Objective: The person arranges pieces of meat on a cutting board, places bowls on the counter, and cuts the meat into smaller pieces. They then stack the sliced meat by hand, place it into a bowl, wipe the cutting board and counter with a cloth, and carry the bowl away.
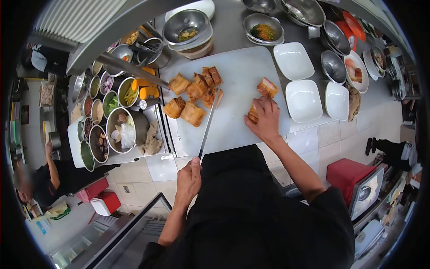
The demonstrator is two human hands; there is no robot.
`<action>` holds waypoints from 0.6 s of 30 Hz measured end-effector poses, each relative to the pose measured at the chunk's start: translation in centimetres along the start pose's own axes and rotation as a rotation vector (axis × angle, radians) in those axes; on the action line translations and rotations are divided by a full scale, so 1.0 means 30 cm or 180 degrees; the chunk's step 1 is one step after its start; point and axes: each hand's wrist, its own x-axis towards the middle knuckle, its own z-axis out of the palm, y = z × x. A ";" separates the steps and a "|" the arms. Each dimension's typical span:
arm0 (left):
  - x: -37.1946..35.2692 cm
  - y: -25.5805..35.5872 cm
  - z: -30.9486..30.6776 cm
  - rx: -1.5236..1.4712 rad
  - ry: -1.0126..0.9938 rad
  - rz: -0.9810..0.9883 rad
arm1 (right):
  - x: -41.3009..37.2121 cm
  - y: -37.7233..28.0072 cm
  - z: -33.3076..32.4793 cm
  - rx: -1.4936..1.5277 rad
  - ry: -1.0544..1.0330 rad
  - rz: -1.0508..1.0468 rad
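My left hand [189, 181] is wrapped round the handle of a long knife [210, 121] at the near edge of the white cutting board [235, 89]. The blade points away from me, its tip beside a group of browned meat pieces [193, 114] on the board's left half. On the right half, my right hand [265, 117] has its fingers curled over one meat piece [253, 114], partly hidden under them. Just beyond those fingers lies another meat piece [267, 87], with a paler cut side showing.
White square dishes [303, 101] stand right of the board, metal bowls [186, 27] behind it. Left are tubs of ingredients [127, 92], a large pot [127, 130] and a crumpled cloth [152, 140]. Another person [45, 179] is at far left. A red bin [347, 177] stands at lower right.
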 end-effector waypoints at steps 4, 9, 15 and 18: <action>0.007 -0.022 -0.025 -0.0015 0.0046 -0.0115 | 0.104 -0.131 -0.035 0.0101 -0.0110 -0.0226; 0.004 -0.057 -0.058 -0.0050 0.0087 -0.0186 | 0.192 -0.174 0.032 0.0431 -0.0580 -0.0665; -0.009 -0.090 -0.052 -0.0132 0.0065 -0.0275 | 0.178 -0.103 0.029 0.0741 -0.0998 -0.0690; -0.006 -0.059 -0.034 0.0004 0.0060 -0.0068 | 0.176 -0.116 0.052 0.0990 -0.1089 -0.0671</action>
